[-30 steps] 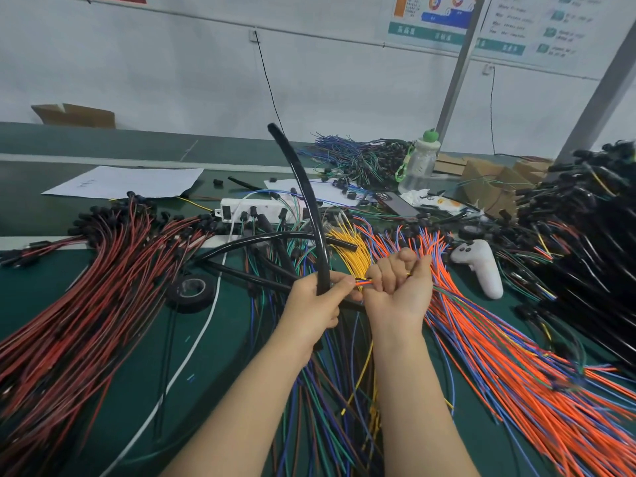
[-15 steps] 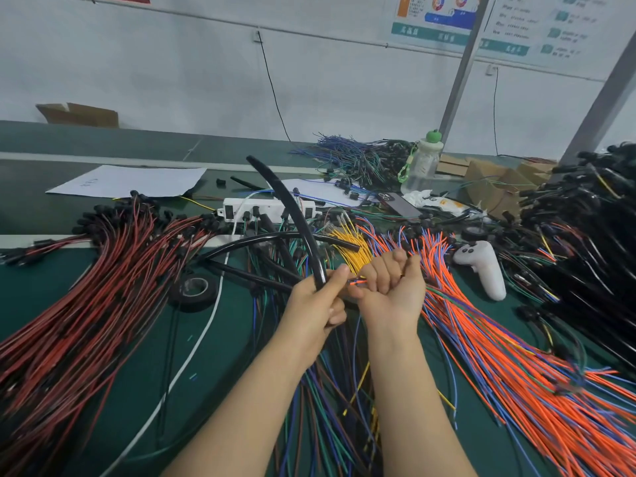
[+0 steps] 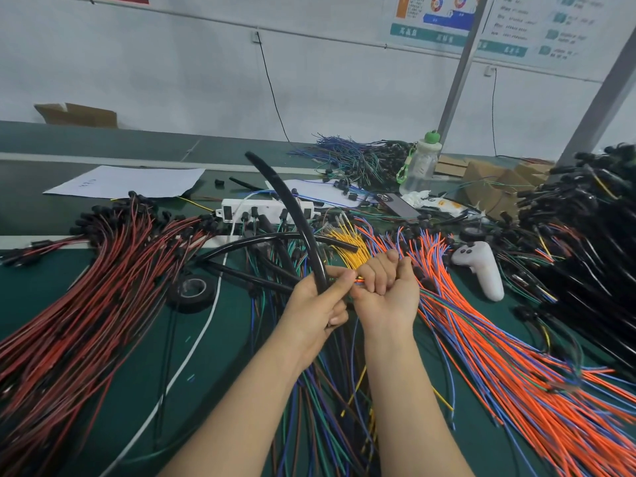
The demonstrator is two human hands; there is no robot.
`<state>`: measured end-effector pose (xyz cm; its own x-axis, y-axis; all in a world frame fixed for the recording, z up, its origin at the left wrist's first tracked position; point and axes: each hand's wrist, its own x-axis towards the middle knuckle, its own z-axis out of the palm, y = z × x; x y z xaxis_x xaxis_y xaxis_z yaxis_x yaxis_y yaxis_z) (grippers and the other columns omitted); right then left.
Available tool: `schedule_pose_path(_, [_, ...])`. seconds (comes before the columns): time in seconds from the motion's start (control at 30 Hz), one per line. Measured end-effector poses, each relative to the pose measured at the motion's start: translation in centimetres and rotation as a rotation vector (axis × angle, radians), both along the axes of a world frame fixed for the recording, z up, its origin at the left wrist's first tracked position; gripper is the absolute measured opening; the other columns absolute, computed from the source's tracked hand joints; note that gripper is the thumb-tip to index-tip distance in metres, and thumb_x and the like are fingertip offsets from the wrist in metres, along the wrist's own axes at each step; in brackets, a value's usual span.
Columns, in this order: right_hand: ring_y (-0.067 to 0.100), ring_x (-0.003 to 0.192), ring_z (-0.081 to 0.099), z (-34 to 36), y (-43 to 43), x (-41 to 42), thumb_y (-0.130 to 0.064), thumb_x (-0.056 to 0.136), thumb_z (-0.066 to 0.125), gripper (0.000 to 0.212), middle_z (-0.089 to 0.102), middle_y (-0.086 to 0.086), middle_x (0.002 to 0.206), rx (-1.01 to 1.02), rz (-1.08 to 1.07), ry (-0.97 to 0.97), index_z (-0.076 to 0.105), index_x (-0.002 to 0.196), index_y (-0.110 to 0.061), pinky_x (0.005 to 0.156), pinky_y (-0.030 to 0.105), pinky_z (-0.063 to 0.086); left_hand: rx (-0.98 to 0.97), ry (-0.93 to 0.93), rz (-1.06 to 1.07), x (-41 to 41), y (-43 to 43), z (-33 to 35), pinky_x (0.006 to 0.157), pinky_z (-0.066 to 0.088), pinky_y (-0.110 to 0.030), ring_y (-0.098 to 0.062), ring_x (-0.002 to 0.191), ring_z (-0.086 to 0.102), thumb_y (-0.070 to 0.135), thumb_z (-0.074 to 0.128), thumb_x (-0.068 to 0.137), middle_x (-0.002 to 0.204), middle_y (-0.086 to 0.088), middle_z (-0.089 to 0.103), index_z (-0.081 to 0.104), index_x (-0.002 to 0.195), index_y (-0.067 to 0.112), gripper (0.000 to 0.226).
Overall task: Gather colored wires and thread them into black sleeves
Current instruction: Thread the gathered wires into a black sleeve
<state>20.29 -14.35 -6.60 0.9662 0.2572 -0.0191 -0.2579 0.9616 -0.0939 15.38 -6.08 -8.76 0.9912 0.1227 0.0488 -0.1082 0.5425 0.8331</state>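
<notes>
Left hand [image 3: 320,304]: it gripped the lower end of a black sleeve [image 3: 292,208], thumb and fingers curled round the tube.
Black sleeve: it rose out of the left hand and curved up and to the left, with its free end in the air over the far part of the worktop [image 3: 137,366].
Right hand [image 3: 389,290]: it was closed in a fist round a small bunch of coloured wires [image 3: 358,279].
Coloured wires: their orange and yellow tips poked out of the fist towards the left hand, just beside the held end of the sleeve. Whether they had entered the tube could not be told.
Hands together: they were close, knuckles almost meeting, above the middle of the worktop.
Loose wires below: a mixed heap of green, blue and yellow wires [image 3: 309,407] lay under the forearms.
Left side: a broad fan of red and black wires [image 3: 86,287] lay there, with a roll of black tape [image 3: 192,290] beside it.
Right side: orange and blue wires [image 3: 481,339] spread out, a white controller [image 3: 481,270] lay near them, and a black pile of cables [image 3: 585,218] was beyond.
Centre back: a yellow wire bunch [image 3: 347,246], spare black tubes [image 3: 247,241] and a white power strip [image 3: 241,210] were there.
Far back: a sheet of paper [image 3: 130,180], a clear bottle [image 3: 421,163] and a phone [image 3: 395,204] were there.
</notes>
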Motion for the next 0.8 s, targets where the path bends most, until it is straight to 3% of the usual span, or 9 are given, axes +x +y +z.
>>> schedule_pose_path(0.13, [0.008, 0.030, 0.012, -0.03, 0.05, -0.10, -0.035, 0.103, 0.033, 0.048, 0.023, -0.005, 0.036, 0.066, 0.002, -0.018, 0.045, 0.063, -0.013, 0.027, 0.019, 0.020, -0.173, -0.020, -0.090, -0.07, 0.16, 0.01, 0.035, 0.027, -0.011, 0.000, 0.035, 0.026, 0.021, 0.060, 0.078, 0.060, 0.002, 0.052, 0.065, 0.088, 0.007, 0.018])
schedule_pose_path(0.27, [0.008, 0.025, 0.023, -0.02, 0.21, -0.15, -0.034, 0.104, 0.032, 0.046, 0.025, -0.005, 0.036, 0.066, -0.001, -0.033, 0.045, 0.065, -0.012, 0.027, 0.019, 0.025, -0.194, -0.032, -0.135, -0.14, 0.21, 0.01, 0.035, 0.028, -0.011, 0.000, 0.035, 0.027, 0.019, 0.060, 0.078, 0.062, 0.002, 0.052, 0.073, 0.080, 0.014, 0.015])
schedule_pose_path(0.47, [0.008, 0.026, 0.024, -0.04, 0.45, -0.03, -0.035, 0.103, 0.034, 0.051, 0.025, -0.005, 0.037, 0.075, 0.003, -0.044, 0.048, 0.061, -0.011, 0.028, 0.019, 0.023, -0.121, 0.022, -0.102, -0.15, 0.24, 0.17, 0.034, 0.025, -0.011, 0.000, 0.035, 0.025, 0.019, 0.063, 0.075, 0.066, -0.001, 0.042, 0.059, 0.088, 0.013, 0.015])
schedule_pose_path(0.6, [0.008, 0.026, 0.023, -0.02, 0.35, -0.07, -0.035, 0.104, 0.032, 0.056, 0.024, -0.004, 0.037, 0.107, 0.000, -0.064, 0.050, 0.057, -0.010, 0.028, 0.019, 0.020, -0.273, 0.034, -0.117, -0.07, 0.10, 0.26, 0.032, 0.025, -0.011, 0.001, 0.032, 0.025, 0.019, 0.053, 0.087, 0.060, 0.002, 0.057, 0.063, 0.086, 0.008, 0.014])
schedule_pose_path(0.8, [0.008, 0.026, 0.024, 0.18, 0.35, -0.25, -0.033, 0.103, 0.033, 0.054, 0.025, -0.004, 0.038, 0.119, -0.002, -0.062, 0.050, 0.058, -0.009, 0.027, 0.019, 0.022, -0.217, 0.032, -0.107, -0.15, 0.00, 0.33, 0.033, 0.024, -0.011, 0.001, 0.033, 0.025, 0.014, 0.058, 0.080, 0.061, 0.001, 0.047, 0.059, 0.086, 0.012, 0.007])
